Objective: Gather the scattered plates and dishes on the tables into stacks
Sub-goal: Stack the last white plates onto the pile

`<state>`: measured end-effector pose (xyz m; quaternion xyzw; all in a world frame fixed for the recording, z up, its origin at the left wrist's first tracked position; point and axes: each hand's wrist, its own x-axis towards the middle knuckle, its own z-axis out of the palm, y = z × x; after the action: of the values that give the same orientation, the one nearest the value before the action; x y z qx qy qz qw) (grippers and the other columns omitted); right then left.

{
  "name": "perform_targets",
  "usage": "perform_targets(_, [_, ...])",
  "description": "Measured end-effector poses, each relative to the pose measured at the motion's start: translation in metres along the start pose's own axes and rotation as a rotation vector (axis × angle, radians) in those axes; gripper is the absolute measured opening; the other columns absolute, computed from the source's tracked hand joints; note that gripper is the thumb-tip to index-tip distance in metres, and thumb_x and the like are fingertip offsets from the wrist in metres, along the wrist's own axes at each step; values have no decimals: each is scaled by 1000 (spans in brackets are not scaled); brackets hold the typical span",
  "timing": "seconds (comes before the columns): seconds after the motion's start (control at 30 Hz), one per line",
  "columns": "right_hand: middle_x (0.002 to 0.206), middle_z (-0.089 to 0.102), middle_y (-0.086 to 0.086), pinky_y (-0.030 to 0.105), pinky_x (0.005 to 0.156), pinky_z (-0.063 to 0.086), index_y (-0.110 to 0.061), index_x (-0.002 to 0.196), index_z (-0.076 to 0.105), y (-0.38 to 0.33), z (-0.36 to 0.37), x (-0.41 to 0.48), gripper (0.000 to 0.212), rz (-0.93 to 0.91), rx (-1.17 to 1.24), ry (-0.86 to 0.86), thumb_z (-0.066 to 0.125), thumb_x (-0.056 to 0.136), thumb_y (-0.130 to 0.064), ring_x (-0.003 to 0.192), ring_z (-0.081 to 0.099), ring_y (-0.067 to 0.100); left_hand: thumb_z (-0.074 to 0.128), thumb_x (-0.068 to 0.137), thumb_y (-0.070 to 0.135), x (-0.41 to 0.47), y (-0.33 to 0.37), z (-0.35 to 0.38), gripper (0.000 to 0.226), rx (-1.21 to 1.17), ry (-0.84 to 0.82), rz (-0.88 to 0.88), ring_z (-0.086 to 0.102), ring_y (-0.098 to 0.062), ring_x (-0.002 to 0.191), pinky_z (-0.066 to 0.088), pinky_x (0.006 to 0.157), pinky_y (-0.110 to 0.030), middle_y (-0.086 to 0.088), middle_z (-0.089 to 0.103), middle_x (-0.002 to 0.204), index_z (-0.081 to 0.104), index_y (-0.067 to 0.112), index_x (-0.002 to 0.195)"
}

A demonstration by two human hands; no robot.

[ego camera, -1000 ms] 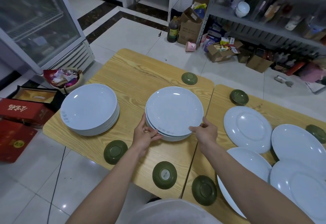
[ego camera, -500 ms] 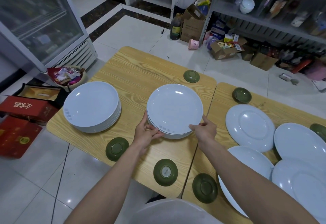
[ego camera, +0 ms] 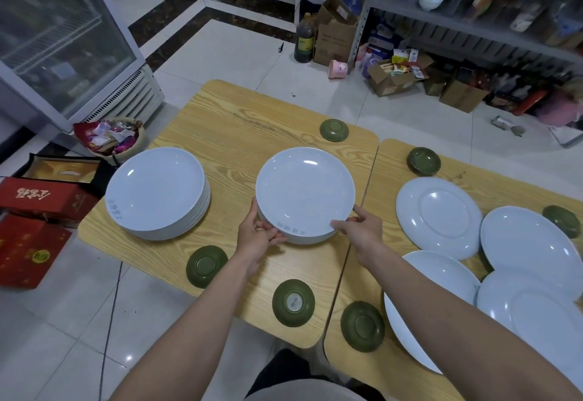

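A small stack of white plates (ego camera: 304,194) sits near the middle of the left wooden table (ego camera: 230,123). My left hand (ego camera: 257,238) grips its near-left rim and my right hand (ego camera: 361,233) grips its near-right rim. A taller stack of white plates (ego camera: 157,192) stands at the table's left end. Several single white plates lie spread on the right table (ego camera: 391,366), such as one upside-down plate (ego camera: 438,216) and one plate (ego camera: 527,247) beside it. Small green dishes are scattered about, among them one green dish (ego camera: 206,266) and another green dish (ego camera: 293,303) near the front edge.
A glass-door fridge (ego camera: 60,38) stands at the far left, with red boxes (ego camera: 38,198) and a basket of wrappers (ego camera: 110,138) on the floor beside the table. Shelves (ego camera: 473,9), cardboard boxes (ego camera: 334,31) and a dark bottle (ego camera: 304,42) line the back.
The small stack between my hands has shifted slightly away from me and to the left; my hands keep the same hold on its rim.
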<state>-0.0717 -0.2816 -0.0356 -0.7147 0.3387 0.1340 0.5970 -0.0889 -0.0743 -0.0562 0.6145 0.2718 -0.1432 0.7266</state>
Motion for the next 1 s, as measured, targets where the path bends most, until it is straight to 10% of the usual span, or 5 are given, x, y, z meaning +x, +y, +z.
perform_targets(0.3, [113, 69, 2, 29, 88, 48, -8, 135, 57, -1, -29, -26, 50, -88, -35, -135, 73, 87, -12, 104, 63, 16, 54, 94, -3, -16, 5, 12, 52, 379, 187, 224, 59, -18, 80, 57, 80, -37, 0, 57, 94, 55, 21, 140])
perform_targets(0.6, [163, 19, 6, 41, 119, 20, -26, 156, 23, 3, -127, -81, 64, -601, -1217, -130, 47, 99, -43, 149, 18, 24, 45, 102, 39, -96, 21, 90, 54, 1489, -188, 766, 20, -24, 149, 16, 117, -36, 0, 32, 159, 34, 27, 153])
perform_targets(1.0, [165, 7, 10, 48, 120, 14, -21, 158, 5, 81, -324, -176, 74, -518, -1445, 238, 36, 100, -54, 151, 8, 32, 38, 102, 48, -232, -40, 233, 61, 1672, -303, 1026, 11, -26, 151, 13, 121, -45, -1, 17, 164, 20, 26, 156])
